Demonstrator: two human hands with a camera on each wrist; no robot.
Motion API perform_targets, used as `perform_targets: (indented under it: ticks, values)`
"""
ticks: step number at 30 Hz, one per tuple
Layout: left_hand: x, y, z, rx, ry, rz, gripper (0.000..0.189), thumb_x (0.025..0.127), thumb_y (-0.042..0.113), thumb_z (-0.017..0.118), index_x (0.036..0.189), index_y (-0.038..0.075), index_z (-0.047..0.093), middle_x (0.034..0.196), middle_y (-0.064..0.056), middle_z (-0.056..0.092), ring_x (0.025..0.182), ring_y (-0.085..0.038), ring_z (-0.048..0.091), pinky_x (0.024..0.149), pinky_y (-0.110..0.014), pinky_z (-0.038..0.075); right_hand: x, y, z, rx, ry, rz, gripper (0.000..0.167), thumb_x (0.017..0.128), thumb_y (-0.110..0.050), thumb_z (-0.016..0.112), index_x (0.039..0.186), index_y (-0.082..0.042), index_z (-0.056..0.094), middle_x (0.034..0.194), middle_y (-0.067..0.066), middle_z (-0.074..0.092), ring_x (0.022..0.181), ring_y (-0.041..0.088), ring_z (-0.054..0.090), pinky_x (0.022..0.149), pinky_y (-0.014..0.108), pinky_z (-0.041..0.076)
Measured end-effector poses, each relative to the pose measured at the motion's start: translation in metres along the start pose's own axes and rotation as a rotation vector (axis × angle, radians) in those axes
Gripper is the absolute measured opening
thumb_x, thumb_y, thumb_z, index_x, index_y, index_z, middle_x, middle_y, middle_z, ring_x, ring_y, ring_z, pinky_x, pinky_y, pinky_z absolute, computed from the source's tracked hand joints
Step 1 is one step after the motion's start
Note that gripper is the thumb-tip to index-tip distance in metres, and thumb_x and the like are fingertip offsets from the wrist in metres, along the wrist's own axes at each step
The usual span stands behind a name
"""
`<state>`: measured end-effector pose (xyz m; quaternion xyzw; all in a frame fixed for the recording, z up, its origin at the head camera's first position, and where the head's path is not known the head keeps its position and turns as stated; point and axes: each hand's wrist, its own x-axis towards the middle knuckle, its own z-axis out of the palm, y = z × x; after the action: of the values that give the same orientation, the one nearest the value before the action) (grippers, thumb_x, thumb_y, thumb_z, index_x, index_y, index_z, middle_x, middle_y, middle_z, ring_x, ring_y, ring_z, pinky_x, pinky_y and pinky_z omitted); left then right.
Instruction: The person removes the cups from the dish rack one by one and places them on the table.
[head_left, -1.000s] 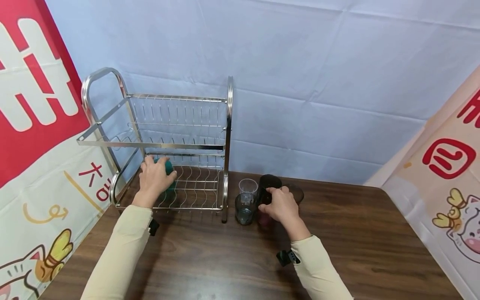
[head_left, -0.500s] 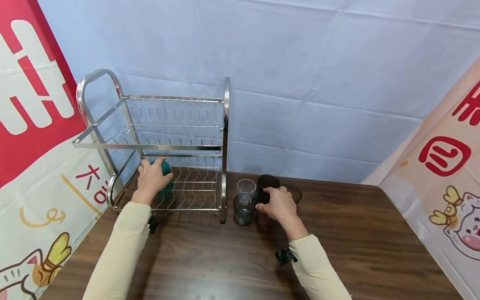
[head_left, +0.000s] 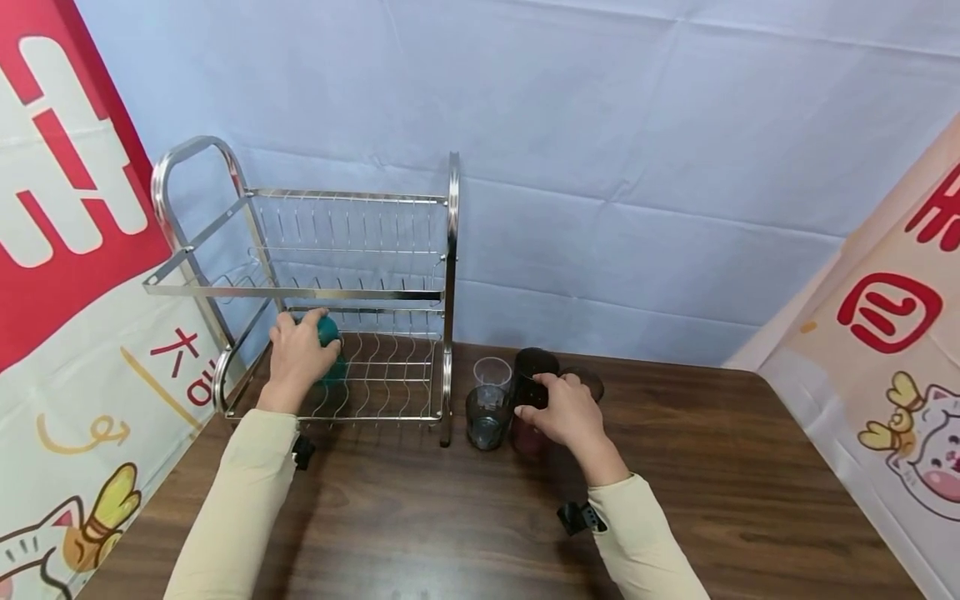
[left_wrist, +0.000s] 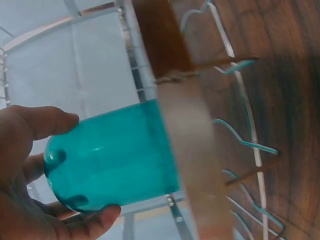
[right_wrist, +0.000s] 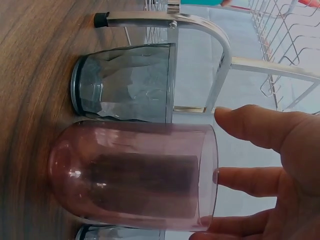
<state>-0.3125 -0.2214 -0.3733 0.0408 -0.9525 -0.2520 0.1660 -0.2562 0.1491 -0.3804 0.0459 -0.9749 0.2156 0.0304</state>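
A teal see-through cup is in the lower tier of the metal dish rack, its closed, rounded end toward my palm. My left hand grips that end, thumb on one side and fingers on the other. The rack's front bar hides the cup's far end in the left wrist view. My right hand is at a pink see-through glass standing upright on the table. Its fingertips are right at the rim, with the thumb spread apart beside it.
Left of the pink glass stands a grey faceted glass; a clear glass is behind that. A dark glass stands behind the pink one. Blue cloth backs the wooden table.
My left hand has shifted slightly left and back with the teal cup. My right hand stays by the pink glass, having moved a little to the right.
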Motion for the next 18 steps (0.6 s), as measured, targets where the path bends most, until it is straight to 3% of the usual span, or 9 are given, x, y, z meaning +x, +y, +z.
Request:
perform_targets:
  ticks: [8,13,18]
  values:
    - [-0.007,0.010,-0.005,-0.005,0.034,0.012,0.056,0.086,0.022,0.062,0.136,0.004,0.044,0.126,-0.037,0.025,0.107,-0.051,0.028,0.079,-0.060,0.037,-0.006,-0.003,-0.003,0.005,-0.004,-0.026,0.056,0.080,-0.036,0.071,0.127,-0.011,0.057,0.115,0.021,0.050,0.106,0.040,0.047,0.073,0.050,0.044]
    - [-0.020,0.014,-0.006,-0.008,0.090,0.046,0.054,0.085,0.020,0.065,0.133,0.004,0.047,0.126,-0.036,0.026,0.107,-0.050,0.029,0.074,-0.061,0.039,-0.017,-0.005,-0.007,0.010,0.009,-0.052,0.053,0.080,-0.034,0.071,0.126,-0.010,0.059,0.113,0.021,0.052,0.105,0.043,0.048,0.075,0.053,0.043]
    - [-0.033,0.017,-0.008,-0.020,0.102,0.073,0.054,0.083,0.021,0.067,0.132,0.005,0.049,0.125,-0.035,0.027,0.106,-0.050,0.030,0.070,-0.060,0.041,-0.025,-0.007,-0.008,0.000,0.024,-0.069,0.052,0.078,-0.035,0.072,0.123,-0.011,0.061,0.110,0.020,0.053,0.101,0.042,0.050,0.071,0.053,0.044]
